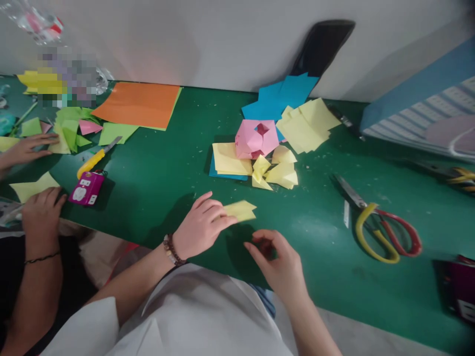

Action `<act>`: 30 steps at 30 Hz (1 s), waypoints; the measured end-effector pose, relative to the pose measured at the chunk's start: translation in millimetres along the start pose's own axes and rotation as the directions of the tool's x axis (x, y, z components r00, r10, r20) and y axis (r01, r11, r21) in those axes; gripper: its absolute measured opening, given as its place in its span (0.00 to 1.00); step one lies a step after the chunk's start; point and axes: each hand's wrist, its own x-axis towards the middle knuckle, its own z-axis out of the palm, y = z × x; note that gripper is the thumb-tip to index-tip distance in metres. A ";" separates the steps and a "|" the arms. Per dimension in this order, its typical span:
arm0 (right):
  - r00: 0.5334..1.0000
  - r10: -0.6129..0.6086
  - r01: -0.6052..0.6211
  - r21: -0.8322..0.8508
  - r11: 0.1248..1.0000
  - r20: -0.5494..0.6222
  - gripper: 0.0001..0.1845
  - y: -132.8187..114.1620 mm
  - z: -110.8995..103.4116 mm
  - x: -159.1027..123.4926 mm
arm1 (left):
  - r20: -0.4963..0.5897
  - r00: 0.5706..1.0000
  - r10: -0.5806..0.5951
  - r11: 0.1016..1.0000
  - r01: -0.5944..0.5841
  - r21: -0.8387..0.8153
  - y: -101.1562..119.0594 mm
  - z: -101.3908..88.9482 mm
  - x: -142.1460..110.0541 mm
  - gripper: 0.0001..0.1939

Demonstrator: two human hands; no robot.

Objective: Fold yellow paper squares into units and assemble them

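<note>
My left hand (202, 225) pinches a folded piece of pale yellow paper (243, 211) between thumb and fingers, just above the green table. The paper's free end points right and has a notched edge. To its lower right, my right hand (276, 259) is apart from the paper, fingers curved and a gap between thumb and forefinger, with nothing seen in it. Beyond the hands are a stack of yellow paper (232, 157) over blue sheets, several folded yellow pieces (282, 173) and a pink folded paper ball shape (256, 140).
Red-and-yellow-handled scissors (386, 232) lie to the right. Loose yellow sheets (308, 123), blue paper (278, 99) and a dark phone-like object (322, 47) are at the back. Left are orange paper (139, 104), a yellow cutter (91, 163), a purple box (87, 189) and a co-worker's hands (42, 210).
</note>
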 end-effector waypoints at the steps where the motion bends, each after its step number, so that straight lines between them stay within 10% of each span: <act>1: 1.000 -0.004 0.004 -0.003 1.000 -0.025 0.09 -0.1 -0.2 0.8 | -0.005 1.000 0.015 1.000 -0.015 0.004 -0.6 -1.0 2.3 0.14; 5: 0.984 -0.064 0.056 -0.053 0.997 -0.166 0.11 3.0 -4.0 7.9 | -0.011 0.999 0.051 0.997 -0.051 -0.060 -5.1 -1.9 4.8 0.14; 12: 0.948 -0.313 0.299 -0.174 0.938 -0.063 0.12 12.5 -2.8 34.6 | -0.099 0.995 0.002 0.913 -0.042 -0.406 -17.1 -1.1 -0.8 0.09; 30: 0.978 -0.134 0.144 0.055 0.988 -0.157 0.04 -0.3 12.4 22.8 | -0.245 0.965 -0.099 0.802 -0.068 -0.593 -26.5 14.3 2.5 0.07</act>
